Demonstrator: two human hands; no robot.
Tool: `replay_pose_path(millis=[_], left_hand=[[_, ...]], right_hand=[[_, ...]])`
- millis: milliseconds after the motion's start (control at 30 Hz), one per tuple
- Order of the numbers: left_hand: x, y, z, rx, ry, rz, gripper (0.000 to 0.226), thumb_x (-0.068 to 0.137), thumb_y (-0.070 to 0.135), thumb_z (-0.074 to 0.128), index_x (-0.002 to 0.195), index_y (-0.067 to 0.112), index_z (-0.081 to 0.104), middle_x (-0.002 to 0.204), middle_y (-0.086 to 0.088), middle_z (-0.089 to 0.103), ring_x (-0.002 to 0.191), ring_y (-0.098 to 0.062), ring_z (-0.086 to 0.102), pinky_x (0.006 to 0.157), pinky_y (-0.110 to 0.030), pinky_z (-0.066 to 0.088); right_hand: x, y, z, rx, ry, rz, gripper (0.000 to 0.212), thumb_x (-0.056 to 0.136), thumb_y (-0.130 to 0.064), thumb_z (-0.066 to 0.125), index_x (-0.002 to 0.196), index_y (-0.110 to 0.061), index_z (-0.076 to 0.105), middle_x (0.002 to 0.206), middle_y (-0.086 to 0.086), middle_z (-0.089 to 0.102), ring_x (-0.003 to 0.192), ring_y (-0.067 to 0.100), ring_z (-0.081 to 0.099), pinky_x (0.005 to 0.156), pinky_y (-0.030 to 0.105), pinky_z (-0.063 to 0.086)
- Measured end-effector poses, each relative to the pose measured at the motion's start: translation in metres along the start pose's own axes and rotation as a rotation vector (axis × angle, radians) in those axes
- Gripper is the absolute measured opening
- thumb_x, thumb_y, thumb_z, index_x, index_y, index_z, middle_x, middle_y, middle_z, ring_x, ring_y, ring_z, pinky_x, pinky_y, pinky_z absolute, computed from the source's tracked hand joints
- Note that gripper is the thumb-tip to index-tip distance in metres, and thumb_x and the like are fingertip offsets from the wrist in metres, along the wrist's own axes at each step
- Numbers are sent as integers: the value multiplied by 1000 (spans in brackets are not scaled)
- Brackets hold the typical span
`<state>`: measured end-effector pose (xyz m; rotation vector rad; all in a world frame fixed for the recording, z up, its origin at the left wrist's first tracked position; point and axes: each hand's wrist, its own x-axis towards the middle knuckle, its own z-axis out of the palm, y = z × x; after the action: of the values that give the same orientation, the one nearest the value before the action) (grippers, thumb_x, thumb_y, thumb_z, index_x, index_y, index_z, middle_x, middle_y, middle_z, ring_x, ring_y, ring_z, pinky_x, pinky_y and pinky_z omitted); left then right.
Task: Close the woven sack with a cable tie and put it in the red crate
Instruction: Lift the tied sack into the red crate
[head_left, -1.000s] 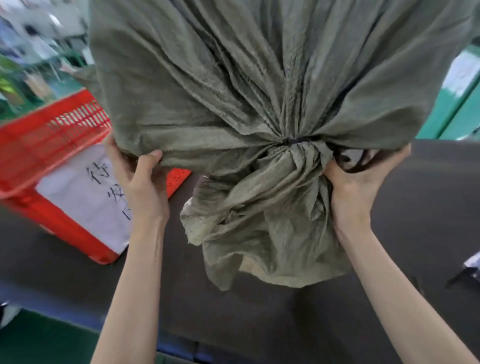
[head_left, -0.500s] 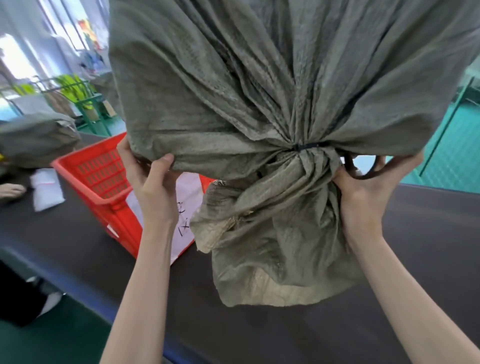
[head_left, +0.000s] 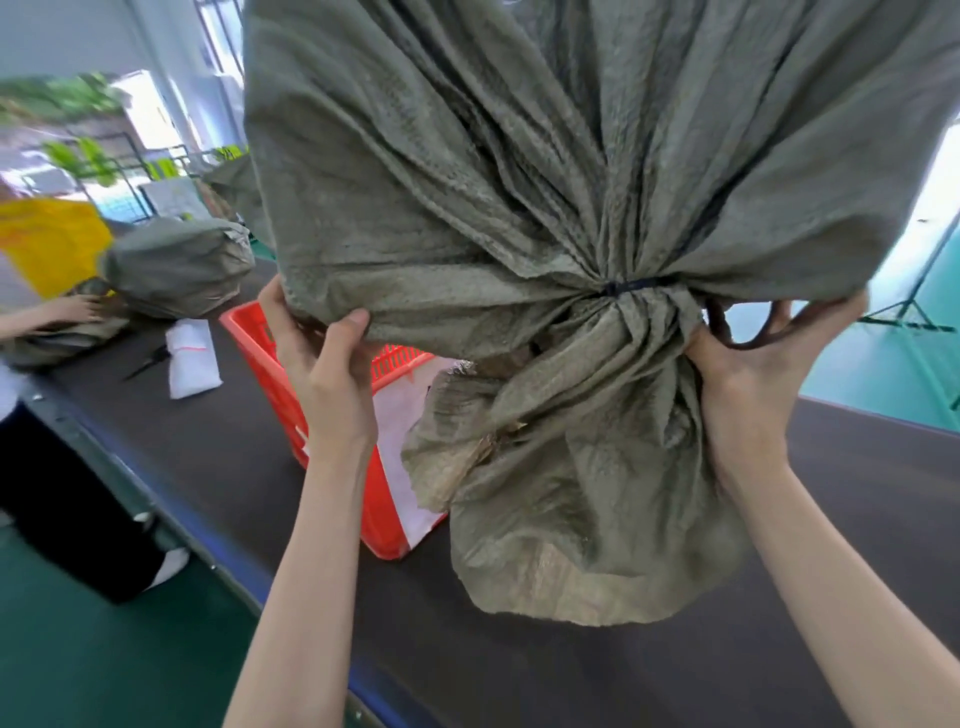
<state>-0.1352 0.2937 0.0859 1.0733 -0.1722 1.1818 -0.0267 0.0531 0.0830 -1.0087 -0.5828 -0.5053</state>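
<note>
The person's left forearm (head_left: 311, 545) and right forearm (head_left: 831, 571) are bare along all of their visible length, slender and smooth. The left hand (head_left: 332, 384) and right hand (head_left: 748, 384) are bare as well, wrists uncovered. The fingers (head_left: 831, 317) are long and slim. The left thumbnail (head_left: 360, 315) looks short and plain, though the blur leaves that unsure. Clothing above the forearms lies outside the view.

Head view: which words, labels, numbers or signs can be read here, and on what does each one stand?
No text can be read.
White sheet on the red crate: no writing shows on the visible part; the woven sack hides the rest.
White packet on the table: a faint red mark, too blurred.
Yellow object at far left: too blurred.
</note>
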Motion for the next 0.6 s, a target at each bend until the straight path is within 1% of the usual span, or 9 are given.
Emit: replay_pose_path(millis=[67, 100, 167, 200, 267, 367, 500, 533, 600], left_hand=[[8, -2, -10, 8, 20, -3, 41, 72, -4, 53, 106, 16, 43, 96, -4, 51, 91, -20, 44, 83, -41, 33], [11, -3, -14, 15, 28, -3, 42, 72, -4, 53, 107, 16, 43, 98, -7, 50, 94, -23, 42, 85, -45, 30], [15, -6, -20, 30, 42, 4, 43, 72, -5, 53, 108, 16, 43, 104, -11, 45, 99, -26, 38, 87, -47, 28], [17, -7, -23, 34, 52, 8, 43, 72, -5, 53, 109, 15, 42, 107, -12, 43, 100, -26, 37, 88, -47, 28], [21, -12, -29, 46, 73, 13, 44, 73, -6, 52, 110, 14, 41, 106, -12, 42, 99, -26, 37, 87, -46, 28], [24, -19, -32, 88, 109, 28, 43, 73, -6, 52, 108, 14, 40, 100, -8, 47, 96, -24, 37, 88, -44, 29], [29, -32, -36, 201, 188, 10, 44, 73, -2, 56, 110, 18, 43, 107, -9, 50, 100, -23, 45, 92, -43, 34], [31, -36, -37, 258, 213, 16, 45, 73, 1, 59, 111, 21, 45, 113, -11, 49, 103, -24, 47, 97, -43, 35], [35, -46, -39, 366, 262, 28, 48, 73, 7, 64, 112, 30, 48, 126, -11, 49, 115, -27, 48, 110, -43, 33]], right_hand=[[4, 13, 9, -15, -17, 15, 82, 69, 25, 58, 127, -16, 17, 117, -37, 47, 113, 3, 45, 94, 36, 51], [7, 19, 13, -12, -21, 24, 82, 69, 24, 58, 128, -15, 17, 118, -37, 47, 116, 6, 45, 96, 39, 51], [12, 29, 20, 2, -23, 36, 84, 69, 23, 59, 133, -7, 15, 128, -23, 41, 125, 17, 41, 100, 50, 48], [15, 33, 24, 2, -25, 42, 84, 69, 22, 59, 135, -3, 13, 131, -16, 38, 129, 24, 38, 101, 53, 46], [21, 43, 31, -6, -41, 65, 84, 69, 20, 59, 135, 0, 11, 131, -9, 36, 131, 30, 35, 103, 54, 44], [29, 58, 38, -47, -81, 96, 82, 69, 17, 60, 134, 0, 12, 125, -11, 36, 121, 21, 39, 104, 53, 43], [47, 81, 44, -97, -160, 164, 80, 73, 16, 63, 134, -2, 14, 124, -14, 37, 117, 5, 45, 105, 48, 44], [54, 87, 45, -105, -176, 185, 82, 74, 15, 66, 135, -2, 14, 124, -13, 38, 115, 0, 47, 104, 44, 45], [71, 99, 47, -148, -235, 203, 85, 74, 5, 73, 136, -1, 15, 123, -12, 40, 111, -9, 50, 100, 29, 47]])
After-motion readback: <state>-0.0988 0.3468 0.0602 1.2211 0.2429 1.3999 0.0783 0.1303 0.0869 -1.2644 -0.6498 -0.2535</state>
